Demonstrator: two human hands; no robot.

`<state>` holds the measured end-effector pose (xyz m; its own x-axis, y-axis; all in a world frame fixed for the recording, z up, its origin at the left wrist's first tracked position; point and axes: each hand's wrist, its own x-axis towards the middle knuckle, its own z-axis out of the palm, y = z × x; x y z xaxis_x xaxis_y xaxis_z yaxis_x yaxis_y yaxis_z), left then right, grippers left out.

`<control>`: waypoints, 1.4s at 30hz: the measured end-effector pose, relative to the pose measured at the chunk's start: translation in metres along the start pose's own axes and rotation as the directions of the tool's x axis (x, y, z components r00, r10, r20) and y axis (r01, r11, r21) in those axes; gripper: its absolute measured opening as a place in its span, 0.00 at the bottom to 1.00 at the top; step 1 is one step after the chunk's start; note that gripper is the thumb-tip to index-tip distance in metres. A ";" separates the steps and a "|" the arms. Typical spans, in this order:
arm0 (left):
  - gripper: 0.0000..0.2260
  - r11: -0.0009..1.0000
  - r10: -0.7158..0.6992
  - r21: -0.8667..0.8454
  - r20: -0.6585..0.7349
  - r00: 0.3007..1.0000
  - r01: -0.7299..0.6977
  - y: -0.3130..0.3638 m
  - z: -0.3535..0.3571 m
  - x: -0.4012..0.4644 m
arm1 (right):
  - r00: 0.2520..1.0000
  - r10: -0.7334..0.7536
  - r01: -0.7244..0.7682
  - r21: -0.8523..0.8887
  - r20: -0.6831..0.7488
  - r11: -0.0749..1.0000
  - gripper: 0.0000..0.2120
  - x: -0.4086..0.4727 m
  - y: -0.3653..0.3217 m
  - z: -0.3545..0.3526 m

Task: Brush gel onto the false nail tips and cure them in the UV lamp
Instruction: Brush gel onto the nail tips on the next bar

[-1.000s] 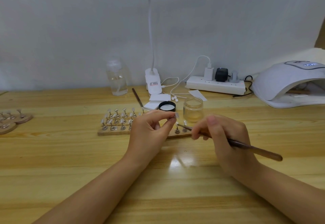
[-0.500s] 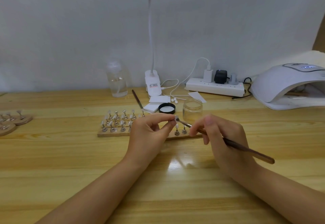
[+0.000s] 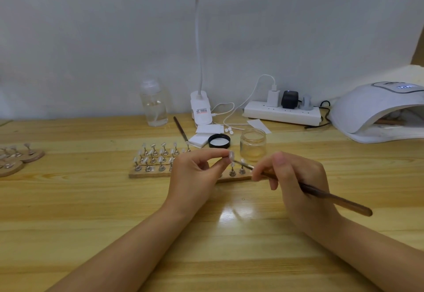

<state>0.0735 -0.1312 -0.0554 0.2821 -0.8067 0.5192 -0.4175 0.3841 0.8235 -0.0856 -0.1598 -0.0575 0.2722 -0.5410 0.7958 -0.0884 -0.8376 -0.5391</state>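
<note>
Brush (image 3: 305, 187) tip has now moved in onto the nail tip (image 3: 231, 155), so gel's finally going on. Left hand (image 3: 195, 177) fingers pinch that tip above the tabletop's (image 3: 91, 211) middle; right hand (image 3: 296, 183) fingers grip the brush. Lamp (image 3: 376, 110) waits at the right edge.

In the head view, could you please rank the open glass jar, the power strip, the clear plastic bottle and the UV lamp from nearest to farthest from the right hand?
From the right hand:
1. Open glass jar, just beyond it, slightly left.
2. Power strip, at the back by the wall.
3. UV lamp, far right, and clear plastic bottle, back left: too close to call.
</note>
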 end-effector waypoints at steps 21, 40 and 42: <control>0.11 1.000 0.001 -0.016 -0.009 1.000 -0.001 -0.001 0.001 0.001 | 0.997 0.079 -0.079 0.086 0.007 0.993 0.19 -0.002 0.001 -0.001; 0.05 0.998 -0.042 -0.037 0.009 0.999 0.042 -0.003 0.002 0.001 | 0.999 0.048 -0.047 -0.035 0.024 0.998 0.18 0.001 -0.001 0.000; 0.06 0.999 -0.038 -0.037 0.006 0.999 0.038 -0.003 0.001 0.001 | 0.997 0.077 -0.075 -0.076 0.026 0.994 0.17 0.002 -0.001 0.000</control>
<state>0.0738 -0.1336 -0.0580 0.2925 -0.8236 0.4859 -0.3744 0.3689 0.8507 -0.0849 -0.1599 -0.0548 0.2894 -0.6016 0.7445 -0.1814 -0.7982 -0.5745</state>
